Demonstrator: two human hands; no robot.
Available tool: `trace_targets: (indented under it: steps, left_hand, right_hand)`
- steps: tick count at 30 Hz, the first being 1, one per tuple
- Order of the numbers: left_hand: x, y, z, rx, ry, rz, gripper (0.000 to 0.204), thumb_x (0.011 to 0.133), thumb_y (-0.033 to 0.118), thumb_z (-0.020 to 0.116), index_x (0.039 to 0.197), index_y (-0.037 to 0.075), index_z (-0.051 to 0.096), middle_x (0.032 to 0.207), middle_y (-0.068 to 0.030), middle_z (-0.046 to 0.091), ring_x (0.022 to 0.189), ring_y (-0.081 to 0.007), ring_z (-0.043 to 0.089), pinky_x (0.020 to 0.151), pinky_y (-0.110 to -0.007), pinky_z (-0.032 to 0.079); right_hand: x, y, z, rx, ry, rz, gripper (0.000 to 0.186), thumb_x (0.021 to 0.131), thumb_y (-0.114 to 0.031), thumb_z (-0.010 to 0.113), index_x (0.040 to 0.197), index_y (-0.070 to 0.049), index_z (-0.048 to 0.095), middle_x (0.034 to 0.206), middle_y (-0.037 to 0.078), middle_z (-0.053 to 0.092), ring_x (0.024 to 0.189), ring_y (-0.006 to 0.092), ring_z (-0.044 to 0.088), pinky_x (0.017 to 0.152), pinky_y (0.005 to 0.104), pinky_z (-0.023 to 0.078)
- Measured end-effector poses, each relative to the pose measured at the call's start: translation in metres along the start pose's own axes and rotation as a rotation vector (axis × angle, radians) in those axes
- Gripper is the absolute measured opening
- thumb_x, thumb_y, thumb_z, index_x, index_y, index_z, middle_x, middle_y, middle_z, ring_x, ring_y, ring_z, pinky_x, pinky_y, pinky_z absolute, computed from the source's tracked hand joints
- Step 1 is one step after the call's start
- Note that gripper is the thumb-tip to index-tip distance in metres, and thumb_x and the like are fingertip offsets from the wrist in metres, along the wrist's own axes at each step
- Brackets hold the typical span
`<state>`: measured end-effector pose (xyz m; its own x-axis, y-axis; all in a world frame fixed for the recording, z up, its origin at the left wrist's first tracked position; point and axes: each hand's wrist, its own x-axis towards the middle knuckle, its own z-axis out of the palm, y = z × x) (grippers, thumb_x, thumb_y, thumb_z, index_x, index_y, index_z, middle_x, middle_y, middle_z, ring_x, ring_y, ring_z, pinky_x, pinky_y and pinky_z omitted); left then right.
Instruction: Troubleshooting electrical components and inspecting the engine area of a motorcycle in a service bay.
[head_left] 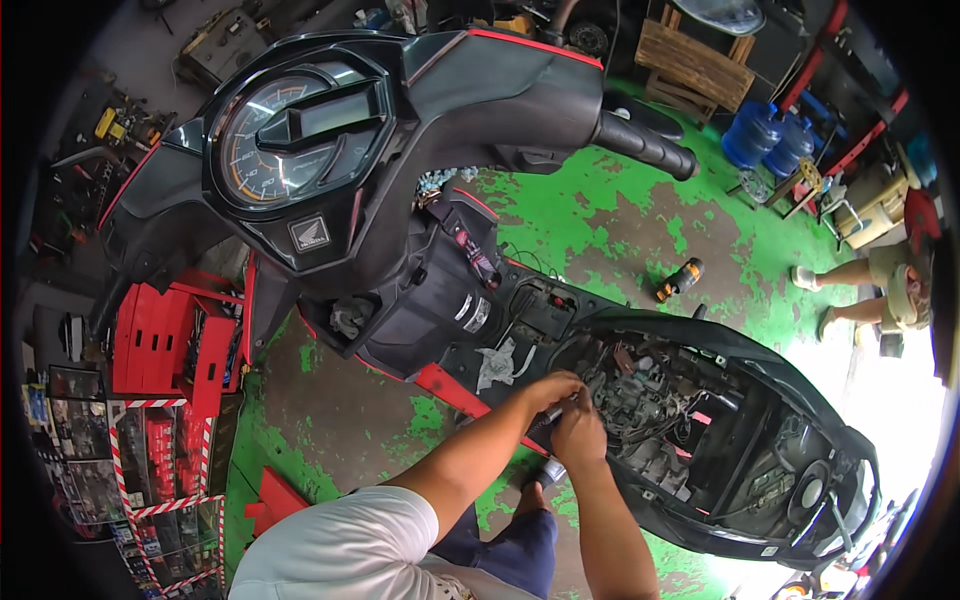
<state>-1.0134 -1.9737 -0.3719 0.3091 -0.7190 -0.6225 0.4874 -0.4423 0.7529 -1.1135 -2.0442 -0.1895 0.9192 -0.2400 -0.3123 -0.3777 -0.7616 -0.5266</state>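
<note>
My left hand [553,390] and my right hand [578,432] meet at the front of the scooter's open seat well, beside the exposed engine [640,385]. Both have fingers curled; what they hold is too small and hidden to make out. A crumpled white cloth [496,365] lies on the floorboard just left of them. The black scooter's handlebar [440,120] with its round instrument cluster [270,150] fills the upper part of the view. The rear body [800,450] stretches to the right, with the seat absent over the engine opening.
A red tool cabinet [150,340] and glass display cases [165,470] stand at left. An orange-and-black power tool or container [680,280] lies on the green floor [600,220]. Blue water jugs [750,135] and a wooden bench [690,65] stand behind. A co-worker's legs [850,280] show at right.
</note>
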Motion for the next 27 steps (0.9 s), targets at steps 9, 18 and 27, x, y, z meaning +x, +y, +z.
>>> trace_targets:
  steps: [9,18,27]
  left_hand:
    - [-0.003,0.005,0.026,-0.294,0.141,0.082,0.025,0.097,0.029,0.060,0.104,0.007,0.069,0.092,-0.0049,0.067,0.081,-0.0159,0.062,0.068,-0.033,0.049]
    - [0.013,-0.030,0.031,-0.133,0.223,0.169,0.027,0.099,0.029,0.057,0.093,0.005,0.069,0.073,-0.0026,0.065,0.057,-0.0136,0.060,0.051,-0.030,0.048]
    - [0.028,-0.044,0.029,-0.313,0.170,0.198,0.031,0.101,0.030,0.054,0.092,0.005,0.070,0.074,-0.0030,0.065,0.058,-0.0138,0.061,0.053,-0.031,0.048]
  right_hand:
    - [0.140,-0.160,-0.122,0.193,0.467,-0.660,0.039,0.092,-0.018,0.067,0.125,0.001,0.058,0.119,0.019,0.064,0.109,0.0393,0.060,0.095,0.0458,0.049]
    - [0.208,-0.216,-0.126,-0.366,0.195,-0.709,0.034,0.093,-0.030,0.048,0.098,-0.005,0.070,0.102,0.023,0.071,0.099,0.0387,0.068,0.090,0.0519,0.051]
    - [0.219,-0.219,-0.113,-0.229,0.147,-0.702,0.035,0.094,-0.036,0.049,0.105,-0.012,0.073,0.102,0.019,0.073,0.099,0.0365,0.070,0.087,0.0518,0.051]
